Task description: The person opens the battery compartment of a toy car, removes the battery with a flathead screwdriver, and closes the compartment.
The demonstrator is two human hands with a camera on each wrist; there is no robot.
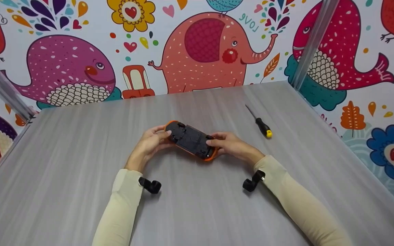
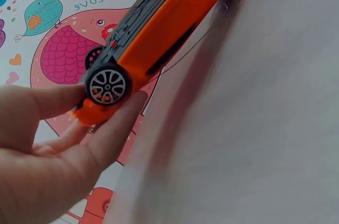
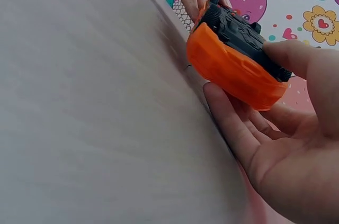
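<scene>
A grey table stands before a cartoon-animal wall that reads "LOVE". Over its middle, the left hand and right hand pinch the ends of an upturned orange toy car, fingers curled round it. Only the left wrist view shows a spoked wheel. A screwdriver lies near the right hand.

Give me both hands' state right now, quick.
Left hand: holds one end of the upside-down orange toy car, thumb and fingers pinching it.
Right hand: holds the car's other end, thumb on the black underside.
</scene>
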